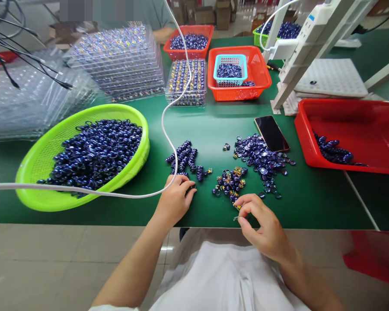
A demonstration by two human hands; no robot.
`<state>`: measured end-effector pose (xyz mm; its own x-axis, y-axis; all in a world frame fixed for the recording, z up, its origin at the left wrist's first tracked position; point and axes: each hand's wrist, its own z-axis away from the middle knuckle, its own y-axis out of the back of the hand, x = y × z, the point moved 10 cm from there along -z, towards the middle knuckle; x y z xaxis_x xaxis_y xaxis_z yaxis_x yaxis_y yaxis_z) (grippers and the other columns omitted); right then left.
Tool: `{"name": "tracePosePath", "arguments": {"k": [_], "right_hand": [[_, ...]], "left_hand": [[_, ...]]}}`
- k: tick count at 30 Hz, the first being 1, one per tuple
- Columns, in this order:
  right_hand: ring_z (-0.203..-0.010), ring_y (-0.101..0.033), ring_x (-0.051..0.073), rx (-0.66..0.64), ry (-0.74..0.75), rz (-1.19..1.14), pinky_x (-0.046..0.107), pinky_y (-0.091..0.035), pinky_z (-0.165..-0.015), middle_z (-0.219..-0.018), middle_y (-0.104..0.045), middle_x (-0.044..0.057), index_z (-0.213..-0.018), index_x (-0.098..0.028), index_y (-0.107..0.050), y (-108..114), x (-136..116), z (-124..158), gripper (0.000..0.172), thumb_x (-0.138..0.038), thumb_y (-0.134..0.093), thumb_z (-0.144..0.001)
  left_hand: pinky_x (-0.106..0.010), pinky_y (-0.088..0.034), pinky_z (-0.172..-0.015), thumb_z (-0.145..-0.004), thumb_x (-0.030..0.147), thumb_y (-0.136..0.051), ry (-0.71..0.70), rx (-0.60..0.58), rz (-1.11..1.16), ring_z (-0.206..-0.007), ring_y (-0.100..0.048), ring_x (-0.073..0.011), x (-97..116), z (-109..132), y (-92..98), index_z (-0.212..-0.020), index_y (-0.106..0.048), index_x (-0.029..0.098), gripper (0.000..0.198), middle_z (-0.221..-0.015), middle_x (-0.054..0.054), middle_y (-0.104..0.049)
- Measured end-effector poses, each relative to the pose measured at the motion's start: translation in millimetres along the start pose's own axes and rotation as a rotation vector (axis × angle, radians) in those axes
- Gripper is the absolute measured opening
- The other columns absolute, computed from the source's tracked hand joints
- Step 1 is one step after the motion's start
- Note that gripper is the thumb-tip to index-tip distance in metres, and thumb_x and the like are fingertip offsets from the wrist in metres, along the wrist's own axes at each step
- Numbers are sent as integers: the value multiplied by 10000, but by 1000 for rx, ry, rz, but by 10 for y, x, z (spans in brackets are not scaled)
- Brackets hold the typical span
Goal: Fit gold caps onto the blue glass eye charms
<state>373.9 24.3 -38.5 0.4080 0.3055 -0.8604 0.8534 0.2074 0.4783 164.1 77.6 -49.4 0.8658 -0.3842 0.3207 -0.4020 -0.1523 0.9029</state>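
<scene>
My left hand (pixel 176 198) is closed at the front of the table, thumb and fingers around a small dark blue shiny piece (pixel 192 187), mostly hidden by them. Just beyond it lie short rows of stacked dark blue pieces (pixel 183 156). My right hand (pixel 262 222) is bent in a pinch near the table edge. At its thumb tip shows a small pale piece (pixel 236 218), too small to name. Its index fingertip is beside a heap of blue pieces with yellow-green parts (pixel 231 182). Further right spreads a pile of loose round blue caps (pixel 259 155).
A green basket (pixel 139 113) full of blue ringed pieces stands left. A white cable (pixel 164 121) hangs across the view. A phone (pixel 272 133) lies beyond the caps. Red trays (pixel 369 112), (pixel 262 82), stacked clear trays (pixel 116 65) and a metal post (pixel 298 56) surround the workspace.
</scene>
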Motion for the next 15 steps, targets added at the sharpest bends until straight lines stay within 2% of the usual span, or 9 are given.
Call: {"name": "tracePosePath", "arguments": {"k": [3,7,11,15], "right_hand": [[-1020,-610,222,16,-8,5,380,-497,-887,-1067,-607,68,-828,-233,-515,20,13,5,142,-95,-532,-856],[-980,-633,216,112,-25,-11,375,-516,-861,-1060,-639,65,-826,-237,-521,81,8,-2,136,-107,-528,-866],[-1025,-628,221,146,68,-39,398,-516,-886,-1084,-668,61,-870,-240,-518,19,-166,-57,162,-79,-530,-856],[-1044,-606,236,185,142,46,438,-501,-911,-1084,-672,69,-903,-243,-515,-4,-297,-93,218,-41,-544,-828]], "left_hand": [[-452,-519,-848,-844,168,-653,-15,44,45,-924,-585,-273,40,-15,70,-892,-667,173,50,-914,-95,-659],[-367,-536,-793,-839,164,-647,-44,129,220,-860,-637,-221,287,-7,133,-916,-628,187,82,-877,-64,-700],[-275,-521,-654,-837,188,-644,-38,120,367,-700,-641,-159,608,-21,15,-935,-613,187,103,-759,-19,-677],[-265,-523,-639,-815,148,-620,-34,124,488,-689,-643,-153,807,-61,-86,-939,-607,179,128,-749,-17,-669]]}}
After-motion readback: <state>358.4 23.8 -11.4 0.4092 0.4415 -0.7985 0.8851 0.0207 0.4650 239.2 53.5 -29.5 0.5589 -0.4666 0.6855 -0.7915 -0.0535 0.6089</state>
